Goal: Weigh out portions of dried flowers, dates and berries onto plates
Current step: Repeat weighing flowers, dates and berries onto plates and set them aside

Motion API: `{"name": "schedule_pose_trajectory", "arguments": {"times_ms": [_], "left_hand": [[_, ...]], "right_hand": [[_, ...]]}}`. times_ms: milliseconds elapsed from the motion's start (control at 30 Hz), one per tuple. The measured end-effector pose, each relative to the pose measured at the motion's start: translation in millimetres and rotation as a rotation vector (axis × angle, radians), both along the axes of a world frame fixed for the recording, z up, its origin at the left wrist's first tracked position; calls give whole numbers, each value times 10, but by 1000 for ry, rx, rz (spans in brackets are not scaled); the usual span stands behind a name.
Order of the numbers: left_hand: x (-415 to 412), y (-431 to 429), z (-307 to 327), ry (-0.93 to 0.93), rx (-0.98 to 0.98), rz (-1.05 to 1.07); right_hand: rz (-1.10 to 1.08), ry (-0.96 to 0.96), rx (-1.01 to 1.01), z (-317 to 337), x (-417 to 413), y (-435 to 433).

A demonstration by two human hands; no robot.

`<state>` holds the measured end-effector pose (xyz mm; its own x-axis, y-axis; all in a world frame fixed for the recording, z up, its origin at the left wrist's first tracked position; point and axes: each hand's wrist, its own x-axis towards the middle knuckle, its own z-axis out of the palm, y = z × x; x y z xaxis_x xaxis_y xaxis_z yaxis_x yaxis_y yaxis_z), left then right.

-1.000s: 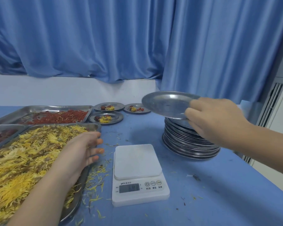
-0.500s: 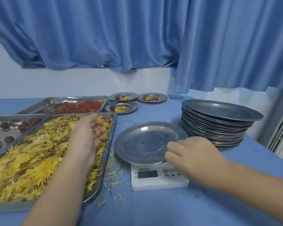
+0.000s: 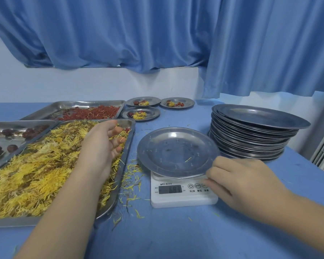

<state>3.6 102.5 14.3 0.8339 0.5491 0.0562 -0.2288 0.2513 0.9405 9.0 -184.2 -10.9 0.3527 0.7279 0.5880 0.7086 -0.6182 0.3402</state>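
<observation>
The left hand [image 3: 99, 146] hangs loose and spread over the yellow flowers [image 3: 36, 174] in the near tray [image 3: 108, 208], holding nothing. The right hand [image 3: 245, 180] has bent fingers at the buttons of the scale [image 3: 176, 199], right under the rim of the plate [image 3: 176, 152] that sits on it, and I cannot tell if it grips that rim. A stack [image 3: 254, 131] of plates is just to the right, and berries [image 3: 90, 114], dates [image 3: 11, 133] and three filled plates [image 3: 140, 113] sit farther back.
</observation>
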Motion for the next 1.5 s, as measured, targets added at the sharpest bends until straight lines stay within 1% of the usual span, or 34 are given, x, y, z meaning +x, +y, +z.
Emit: {"name": "schedule_pose_trajectory", "arguments": {"times_ms": [100,200,400,467,600,767,867,900,1033,1133,1200,1267,1333,1400,1500], "left_hand": [[1,-14,-7,20,36,-31],[2,-32,-21,40,91,-73],[3,-28,-35,59,149,-93],[4,-29,-39,61,159,-86],[13,-40,-51,63,180,-90],[31,-11,-73,64,206,-89],[43,21,-92,69,210,-84],[45,30,-100,67,212,-82],[40,52,-118,66,226,-71],[33,41,-109,84,243,-60],[23,19,-92,83,278,-62],[13,-19,-89,98,380,-40],[23,-56,-127,158,620,29],[43,-94,-181,179,841,65],[58,-164,-245,149,1064,-11]], "right_hand": [[26,27,6,-64,-48,-68],[3,58,11,-80,5,-63],[-79,124,180,-94,171,-79],[-75,160,194,-155,192,-147],[11,327,145,-232,208,-287],[15,550,154,-211,104,-232],[-14,639,10,-207,86,-193],[-17,666,-9,-218,85,-194],[18,782,117,-275,90,-199],[43,900,157,-267,97,-185],[78,927,168,-236,92,-209],[104,853,176,-219,98,-233],[117,777,189,-228,136,-243],[121,697,240,-252,184,-224],[98,579,323,-276,238,-198]]}}
